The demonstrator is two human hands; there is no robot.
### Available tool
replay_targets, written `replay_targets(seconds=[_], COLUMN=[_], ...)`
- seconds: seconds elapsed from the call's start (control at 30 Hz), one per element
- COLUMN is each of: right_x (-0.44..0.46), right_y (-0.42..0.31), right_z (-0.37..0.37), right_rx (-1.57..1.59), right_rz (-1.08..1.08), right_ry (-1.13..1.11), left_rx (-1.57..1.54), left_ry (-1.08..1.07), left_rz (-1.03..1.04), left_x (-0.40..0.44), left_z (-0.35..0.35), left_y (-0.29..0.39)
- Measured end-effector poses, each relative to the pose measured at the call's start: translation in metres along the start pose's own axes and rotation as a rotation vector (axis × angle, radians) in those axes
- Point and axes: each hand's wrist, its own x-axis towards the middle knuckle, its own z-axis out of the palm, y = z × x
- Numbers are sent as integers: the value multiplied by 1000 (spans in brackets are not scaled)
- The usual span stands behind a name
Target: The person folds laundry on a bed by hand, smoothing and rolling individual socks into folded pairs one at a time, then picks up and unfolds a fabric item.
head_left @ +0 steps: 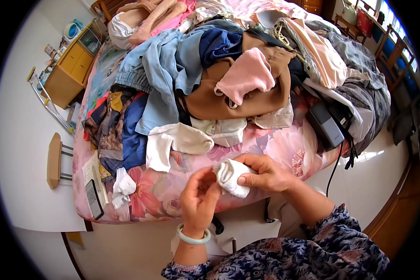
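Note:
A white sock (235,178), rolled into a small bundle, is held just above the near edge of the bed. My right hand (266,173) grips it from the right, thumb on the front and fingers behind. On its left side, my left hand (201,196) has bent fingers pinching at the edge of the roll; the fingertips are partly hidden. Another white sock (179,141) lies loose and bent on the floral sheet (172,198), beyond my hands. To the left, a small crumpled white cloth item (124,186) rests near the bed's edge.
Piled clothes cover the bed: blue trousers (158,60), a brown garment (205,98) and a pink cloth (247,77). A dark power bank (325,125) with cables sits right. A phone (94,199) lies left. Another person's legs (156,18) show at the back.

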Motion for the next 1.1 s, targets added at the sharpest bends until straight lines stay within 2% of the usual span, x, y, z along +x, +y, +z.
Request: replay_targets(seconds=[0.03, 0.13, 0.23, 0.3, 0.37, 0.47, 0.57, 0.7, 0.77, 0.87, 0.93, 1.0, 1.1], right_x=[1, 1, 4, 7, 7, 7, 8, 8, 7, 7, 6, 6, 6], right_y=[1, 4, 17, 24, 31, 27, 29, 28, 24, 20, 22, 19, 24], right_z=[-2, 0, 0, -1, -1, 3, 4, 4, 4, 5, 5, 7, 14], right_rx=[-12, 371, 445, 488, 604, 628, 664, 667, 658, 618, 527, 423, 244], right_rz=[0, 35, 9, -3, -39, -68, -89, -94, -89, -71, -34, 3, 1], right_ry=[-4, -18, -17, -63, -83, -69, -91, -92, -101, -116, -48, -1, 72], left_rx=[-17, 60, 192, 553, 609, 794, 839, 812, 610, 578, 560, 416, 547], left_ry=[-46, -24, 7, 38, 85, 116, 141, 122, 95, 1, -36, -28, 18], left_rz=[28, 13, 61, 311, 350, 551, 614, 529, 364, 312, 305, 252, 227], left_x=[-2, -5, -4, -4, -6, -9, -12, -9, -6, -5, -3, -1, 1], left_z=[0, 2, 3, 6, 12, 11, 10, 11, 11, 3, 2, 2, 6], left_y=[2, 1, 4, 11, 12, 10, 8, 11, 10, 7, 7, 8, 0])
